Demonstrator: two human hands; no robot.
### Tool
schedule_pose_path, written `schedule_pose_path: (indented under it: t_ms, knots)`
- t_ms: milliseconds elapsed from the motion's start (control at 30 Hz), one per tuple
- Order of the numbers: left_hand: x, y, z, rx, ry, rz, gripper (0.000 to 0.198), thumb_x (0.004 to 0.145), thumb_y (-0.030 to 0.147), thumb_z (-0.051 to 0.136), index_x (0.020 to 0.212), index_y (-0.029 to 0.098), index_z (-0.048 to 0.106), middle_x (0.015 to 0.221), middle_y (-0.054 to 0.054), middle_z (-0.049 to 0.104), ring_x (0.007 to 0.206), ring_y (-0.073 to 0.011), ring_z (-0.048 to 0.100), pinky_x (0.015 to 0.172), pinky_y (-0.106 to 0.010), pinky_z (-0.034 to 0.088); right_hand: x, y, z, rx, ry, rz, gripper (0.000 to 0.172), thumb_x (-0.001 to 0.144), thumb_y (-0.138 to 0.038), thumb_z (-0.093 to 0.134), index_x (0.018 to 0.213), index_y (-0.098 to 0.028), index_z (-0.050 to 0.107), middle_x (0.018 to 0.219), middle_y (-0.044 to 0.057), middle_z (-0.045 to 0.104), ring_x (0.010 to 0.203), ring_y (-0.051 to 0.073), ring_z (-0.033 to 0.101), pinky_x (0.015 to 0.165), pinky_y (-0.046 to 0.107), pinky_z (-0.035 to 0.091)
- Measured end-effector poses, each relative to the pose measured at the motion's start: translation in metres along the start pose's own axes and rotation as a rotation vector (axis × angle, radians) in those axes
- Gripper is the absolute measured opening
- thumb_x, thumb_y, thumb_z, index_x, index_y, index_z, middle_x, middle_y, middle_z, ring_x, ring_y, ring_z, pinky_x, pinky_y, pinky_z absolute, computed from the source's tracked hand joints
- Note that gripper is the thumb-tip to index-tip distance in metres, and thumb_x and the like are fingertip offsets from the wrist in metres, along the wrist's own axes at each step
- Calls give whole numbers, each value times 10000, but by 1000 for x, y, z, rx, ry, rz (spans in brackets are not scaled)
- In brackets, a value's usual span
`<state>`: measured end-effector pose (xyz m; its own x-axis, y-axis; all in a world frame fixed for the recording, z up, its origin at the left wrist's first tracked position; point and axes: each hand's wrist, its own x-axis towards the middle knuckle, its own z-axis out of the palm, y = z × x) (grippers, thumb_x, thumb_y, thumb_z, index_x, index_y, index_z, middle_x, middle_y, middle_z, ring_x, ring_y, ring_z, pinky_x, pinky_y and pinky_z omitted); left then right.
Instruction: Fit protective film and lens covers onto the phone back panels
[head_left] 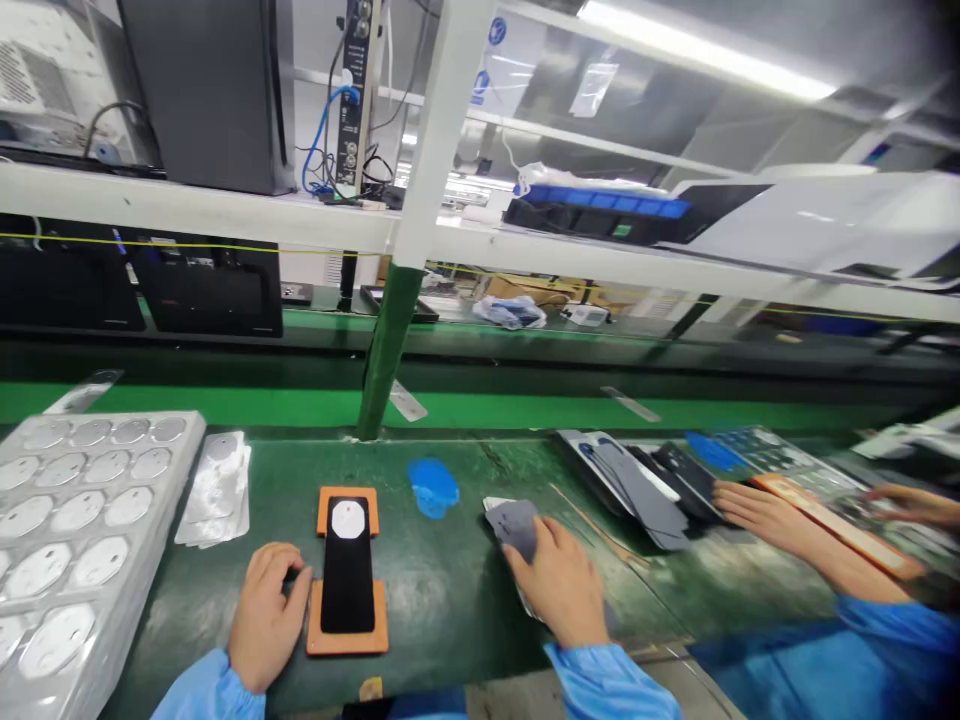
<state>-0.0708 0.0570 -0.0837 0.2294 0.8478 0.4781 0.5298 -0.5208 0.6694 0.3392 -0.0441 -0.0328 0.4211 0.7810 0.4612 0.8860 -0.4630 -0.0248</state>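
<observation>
An orange fixture (349, 643) lies on the green bench, and a black phone-shaped panel (349, 585) with a round white disc (348, 519) at its upper end sits in it. Just left of the fixture, my left hand (266, 615) rests on the bench with its fingers curled in; I see nothing in it. My right hand (562, 585) has its thumb and fingers on a grey phone-shaped panel (514, 525), the top one of a small stack. Its fingers cover the stack's right part. A blue patch (433, 487) lies on the bench between the fixture and the stack.
A clear tray (161, 530) with round white discs fills the left side, with clear film sheets (217, 490) alongside. More grey panels (637, 490) lie to the right, near a co-worker's hand (769, 515). A green post (390, 350) rises behind the bench.
</observation>
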Motion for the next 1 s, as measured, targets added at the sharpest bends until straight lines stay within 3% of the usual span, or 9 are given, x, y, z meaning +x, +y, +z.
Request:
schedule_pose_path:
  t_ms: [133,267,400,467,567,667,833,900,1000]
  knots:
    - [1,3,-2,-20,15,-27,113,900,309,570,856,217,619,1005,-71,635,1059,-256,563,956,-429,443,-18,19,-1,-4,-89,-112,255,896,-271,461,956,-157,680,1049,155,718,982,258,665,894,401,442]
    - [3,11,-12,-68,33,-85,131,890,322,579,833,213,624,1032,-76,633,1079,-262,562,987,-443,422,-5,15,-19,27,-50,-65,252,908,-253,448,796,-162,655,719,110,683,746,221,663,788,342,439]
    - [11,44,-19,-299,33,-279,164,870,358,614,929,205,622,1031,-73,648,1023,-245,599,965,-421,445,24,5,-56,92,60,113,358,934,-298,396,1164,-119,605,747,118,687,638,229,632,637,330,424]
    - [16,73,-17,-524,-33,-399,217,862,362,628,1005,199,611,1020,-70,665,981,-227,625,918,-384,477,26,-26,-71,397,-19,149,417,918,-336,433,1283,-164,535,850,89,712,656,206,641,619,309,446]
    - [24,115,-9,-886,-170,-516,267,817,298,666,1045,176,596,1026,-81,690,956,-206,649,869,-337,499,1,-98,-81,1083,-433,149,440,862,-435,542,1227,-193,577,857,50,709,664,197,649,600,300,488]
    - [29,128,-3,-1105,-261,-601,311,757,202,672,1053,149,594,963,-81,713,855,-194,669,783,-314,513,-34,-159,-85,1327,-673,99,460,856,-482,579,1195,-172,604,880,76,704,688,212,655,607,331,524]
    - [20,107,-17,-1059,-208,-661,336,701,105,663,1027,130,587,882,-57,724,786,-176,666,729,-283,502,-41,-190,-89,926,-152,-455,201,864,-333,631,1025,-235,700,1098,116,658,996,263,622,875,442,528]
    - [16,102,-23,-1047,-252,-654,346,710,90,643,1047,133,579,858,-43,720,780,-173,668,715,-273,498,-34,-193,-91,840,-129,-646,168,893,-279,592,1023,-242,692,1059,97,667,998,244,620,877,416,536]
    - [12,102,-27,-997,-291,-626,349,714,56,596,1052,141,578,866,-34,717,799,-171,674,724,-269,499,-30,-198,-94,778,-184,-737,165,924,-239,534,1001,-232,680,1003,72,680,934,206,640,842,360,549]
